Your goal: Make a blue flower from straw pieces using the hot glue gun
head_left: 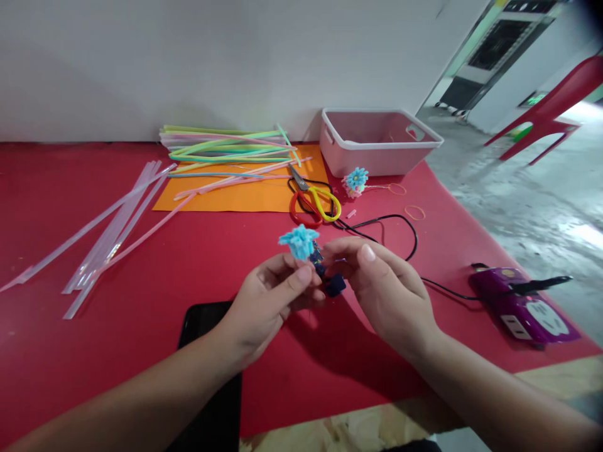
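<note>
My left hand (pixel 277 289) is closed, pinching a small light-blue fuzzy flower (pixel 300 242) between thumb and fingers, its petals facing up. Close on its right, my right hand (pixel 389 289) has curled fingers with the thumb held apart, and I see nothing gripped in it. Between the two hands shows a dark blue object (pixel 335 285), mostly hidden by fingers, so its kind is unclear. Just beyond lie scissors (pixel 313 198) with one red and one yellow handle. A finished-looking blue and pink fuzzy flower bunch (pixel 355 181) rests farther back.
Fuzzy stems (pixel 230 144) lie on an orange sheet (pixel 264 201) by the wall. Clear sticks (pixel 113 232) are at left, a pink basket (pixel 377 157) behind. A black cord (pixel 447 289) runs to a purple power strip (pixel 522 307). A black flat device (pixel 211 389) lies in front.
</note>
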### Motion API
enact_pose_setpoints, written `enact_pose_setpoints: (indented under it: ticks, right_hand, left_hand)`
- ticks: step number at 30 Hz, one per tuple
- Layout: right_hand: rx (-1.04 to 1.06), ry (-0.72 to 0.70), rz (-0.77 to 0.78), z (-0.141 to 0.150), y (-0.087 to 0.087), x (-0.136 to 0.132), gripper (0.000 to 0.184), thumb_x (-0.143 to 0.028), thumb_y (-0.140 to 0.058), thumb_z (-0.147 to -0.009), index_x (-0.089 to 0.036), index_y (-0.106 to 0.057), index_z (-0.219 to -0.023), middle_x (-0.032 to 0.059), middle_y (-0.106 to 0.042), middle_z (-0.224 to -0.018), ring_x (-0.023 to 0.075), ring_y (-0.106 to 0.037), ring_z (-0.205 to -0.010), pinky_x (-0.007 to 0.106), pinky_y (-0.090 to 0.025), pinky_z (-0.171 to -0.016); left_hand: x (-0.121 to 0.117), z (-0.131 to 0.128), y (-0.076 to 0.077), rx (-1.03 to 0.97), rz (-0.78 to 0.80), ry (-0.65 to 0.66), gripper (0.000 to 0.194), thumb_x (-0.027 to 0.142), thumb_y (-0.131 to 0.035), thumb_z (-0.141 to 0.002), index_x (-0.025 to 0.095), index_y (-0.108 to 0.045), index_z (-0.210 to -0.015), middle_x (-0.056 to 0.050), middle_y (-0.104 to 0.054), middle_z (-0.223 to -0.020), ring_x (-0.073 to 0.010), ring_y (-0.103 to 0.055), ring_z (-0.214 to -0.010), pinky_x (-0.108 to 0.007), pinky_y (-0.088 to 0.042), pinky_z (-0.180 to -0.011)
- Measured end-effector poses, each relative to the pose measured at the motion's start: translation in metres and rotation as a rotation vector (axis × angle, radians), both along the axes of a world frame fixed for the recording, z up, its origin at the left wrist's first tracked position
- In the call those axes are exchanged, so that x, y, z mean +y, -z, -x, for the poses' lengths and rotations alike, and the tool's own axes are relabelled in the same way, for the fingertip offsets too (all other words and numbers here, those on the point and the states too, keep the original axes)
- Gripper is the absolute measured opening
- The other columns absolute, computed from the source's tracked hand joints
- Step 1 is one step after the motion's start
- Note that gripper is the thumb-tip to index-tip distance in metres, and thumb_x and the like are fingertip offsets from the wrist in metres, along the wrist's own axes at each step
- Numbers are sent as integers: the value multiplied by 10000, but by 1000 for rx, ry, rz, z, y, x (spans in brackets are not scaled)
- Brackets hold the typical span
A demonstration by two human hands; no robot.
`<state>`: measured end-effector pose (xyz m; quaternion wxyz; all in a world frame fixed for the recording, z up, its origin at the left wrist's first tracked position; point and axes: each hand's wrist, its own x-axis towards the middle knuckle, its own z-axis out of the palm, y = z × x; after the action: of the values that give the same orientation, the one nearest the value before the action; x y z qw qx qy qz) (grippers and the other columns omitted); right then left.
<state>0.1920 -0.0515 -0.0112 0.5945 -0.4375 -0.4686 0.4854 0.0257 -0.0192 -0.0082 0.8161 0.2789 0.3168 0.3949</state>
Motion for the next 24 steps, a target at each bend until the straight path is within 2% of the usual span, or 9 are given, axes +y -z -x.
enact_pose_setpoints:
  ticks: [2, 5, 7, 9, 12, 15, 17, 19, 24]
  right_hand:
    - [71, 24, 56, 0, 0, 2, 252, -474, -632, -936, -267, -771, -971, 15, -739, -940, 143, -670, -855, 280, -548, -807]
    - [125, 12, 107, 1, -3, 5, 246, -459, -675, -908, -224, -727, -856, -16, -681, -720, 102, -634, -638, 226, -528, -620]
    - [58, -10, 132, 0, -5, 4, 316, -482, -664, -909, -203, -669, -762, -46, -587, -565, 75, -539, -471, 194, -439, -467]
    - [-74, -3, 110, 0, -8, 3, 414, -508, -645, -912, -188, -603, -653, -55, -511, -484, 62, -458, -401, 189, -358, -397]
    - [-250, 72, -11, 0, -9, 1, 366, -446, -696, -885, -186, -598, -648, -33, -552, -556, 69, -484, -473, 198, -394, -437]
    - [-332, 62, -70, 1, -8, 0, 151, -340, -696, -892, -199, -688, -946, 11, -672, -805, 79, -548, -578, 207, -476, -508]
    - [-370, -9, -46, 2, -6, 0, 229, -340, -672, -908, -206, -680, -1094, 45, -694, -930, 102, -605, -667, 218, -525, -552]
    - [-412, -64, -40, 3, -4, 0, 281, -361, -666, -913, -208, -672, -1149, 68, -693, -985, 138, -648, -784, 239, -565, -614]
    - [-544, -91, -175, 4, -3, 2, 267, -283, -616, -951, -207, -677, -1199, 67, -705, -1023, 139, -664, -879, 260, -569, -743]
  left_hand:
    - [3, 0, -1, -27, 49, -71, 247, 216, -903, -669, 149, -674, -735, 32, -697, -681, -80, -661, -566, -190, -594, -595]
    - [7, -1, -3, -6, 146, -165, 140, 125, -768, -810, 145, -636, -768, 29, -685, -698, -83, -642, -545, -233, -617, -573]
    - [9, -1, -3, 15, 199, -181, 115, 88, -648, -894, 137, -617, -796, 22, -679, -721, -89, -647, -551, -256, -625, -558]
    - [10, 0, -4, 19, 221, -179, 137, 69, -579, -929, 135, -602, -812, 21, -671, -731, -91, -652, -555, -270, -632, -558]
    - [9, 1, -5, -3, 229, -182, 128, 70, -577, -932, 140, -591, -826, 28, -661, -729, -89, -651, -554, -284, -640, -573]
    - [10, 2, -5, -39, 246, -174, 112, 89, -603, -926, 148, -594, -831, 27, -665, -709, -100, -673, -580, -289, -647, -598]
    - [9, 2, -4, -66, 239, -154, 113, 100, -648, -902, 152, -596, -816, 22, -677, -703, -118, -701, -622, -292, -651, -623]
    - [8, 3, -2, -95, 201, -114, 135, 119, -730, -848, 152, -608, -800, 23, -687, -706, -122, -709, -645, -282, -648, -636]
    - [4, 7, 2, -75, 100, 27, 199, 212, -846, -755, 148, -666, -809, 32, -668, -726, -88, -659, -684, -254, -632, -703]
